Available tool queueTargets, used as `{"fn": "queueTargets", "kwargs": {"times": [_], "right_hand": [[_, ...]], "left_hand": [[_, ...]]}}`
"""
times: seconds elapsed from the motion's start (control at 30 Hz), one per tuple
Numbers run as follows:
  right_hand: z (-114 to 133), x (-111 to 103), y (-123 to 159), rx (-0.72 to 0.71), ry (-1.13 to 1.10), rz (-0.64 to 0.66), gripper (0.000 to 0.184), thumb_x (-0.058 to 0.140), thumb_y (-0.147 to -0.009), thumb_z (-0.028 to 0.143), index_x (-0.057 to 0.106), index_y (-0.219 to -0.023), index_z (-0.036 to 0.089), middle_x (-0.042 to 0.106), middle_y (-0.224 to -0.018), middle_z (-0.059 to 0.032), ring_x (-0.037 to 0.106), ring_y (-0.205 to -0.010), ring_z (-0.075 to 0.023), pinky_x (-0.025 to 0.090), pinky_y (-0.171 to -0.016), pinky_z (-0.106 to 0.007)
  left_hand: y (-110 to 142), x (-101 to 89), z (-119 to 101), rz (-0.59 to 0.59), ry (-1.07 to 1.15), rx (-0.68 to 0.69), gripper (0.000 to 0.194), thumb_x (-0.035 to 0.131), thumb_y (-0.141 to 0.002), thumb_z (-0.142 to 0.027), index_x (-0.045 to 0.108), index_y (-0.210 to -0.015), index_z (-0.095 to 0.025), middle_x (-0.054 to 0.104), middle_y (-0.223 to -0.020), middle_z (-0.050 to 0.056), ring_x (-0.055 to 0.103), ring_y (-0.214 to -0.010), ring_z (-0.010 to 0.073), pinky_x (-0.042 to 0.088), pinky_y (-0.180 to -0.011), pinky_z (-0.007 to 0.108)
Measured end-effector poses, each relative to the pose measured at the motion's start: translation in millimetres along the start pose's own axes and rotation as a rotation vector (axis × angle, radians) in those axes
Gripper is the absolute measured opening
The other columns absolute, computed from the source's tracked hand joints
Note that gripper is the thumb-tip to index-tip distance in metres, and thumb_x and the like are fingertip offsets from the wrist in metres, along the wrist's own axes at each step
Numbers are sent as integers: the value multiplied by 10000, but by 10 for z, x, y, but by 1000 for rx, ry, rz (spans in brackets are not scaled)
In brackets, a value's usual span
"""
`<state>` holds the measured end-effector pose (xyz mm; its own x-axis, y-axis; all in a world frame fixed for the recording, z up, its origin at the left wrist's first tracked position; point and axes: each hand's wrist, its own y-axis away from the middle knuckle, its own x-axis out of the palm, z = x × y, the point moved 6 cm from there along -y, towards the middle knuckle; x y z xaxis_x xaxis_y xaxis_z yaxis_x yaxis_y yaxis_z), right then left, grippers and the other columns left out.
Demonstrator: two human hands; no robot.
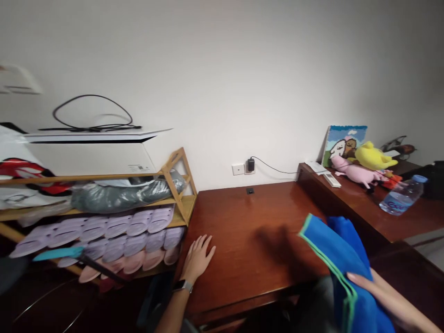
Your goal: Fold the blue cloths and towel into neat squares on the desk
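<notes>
My left hand [197,259] lies flat with fingers stretched out on the near left part of a dark red wooden desk [249,222]; a watch sits on its wrist. My right hand [374,289] at the lower right grips a blue cloth with a green edge [338,259], held up above the desk's near right edge. The cloth casts a blurred shadow on the wood.
A wooden shoe rack [176,185] with rows of lilac slippers [138,226] stands left of the desk. A raised shelf on the right carries plush toys [364,166], a picture [342,141], a remote [332,179] and a water bottle [402,196]. A charger [250,164] is plugged into the wall.
</notes>
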<state>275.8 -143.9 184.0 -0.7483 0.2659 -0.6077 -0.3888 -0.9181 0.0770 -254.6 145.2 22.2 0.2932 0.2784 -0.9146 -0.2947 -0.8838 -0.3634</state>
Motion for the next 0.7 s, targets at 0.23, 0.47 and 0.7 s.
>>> {"fn": "queueTargets", "kwargs": {"times": [0.23,0.47,0.7], "right_hand": [[2075,1223,-1612,-380,278,146,707,767,-767,591,642,-1387,276,773,-1210,-96,707,-1136,-343,552,-963,-425],[2709,3522,-2754,-573,833,139,1031,774,-816,441,217,-1676,320,298,-1716,-148,266,-1548,-396,190,-1212,-625],[2000,4576,-3004,-683,825,190,724,500,-984,566,234,-1648,456,92,-1780,-6,8,-1609,-394,57,-1200,-727]], "left_hand": [[92,-106,-95,-42,39,-33,448,526,-989,-394,650,-1391,-239,642,-1463,105,540,-1399,308,416,-1189,518],[166,-144,-79,-29,46,-85,457,567,-966,-342,628,-1411,-258,627,-1479,78,531,-1404,296,413,-1198,514],[235,-118,-78,8,56,-117,529,598,-938,-325,577,-1466,-289,584,-1530,70,504,-1429,315,414,-1202,558]]}}
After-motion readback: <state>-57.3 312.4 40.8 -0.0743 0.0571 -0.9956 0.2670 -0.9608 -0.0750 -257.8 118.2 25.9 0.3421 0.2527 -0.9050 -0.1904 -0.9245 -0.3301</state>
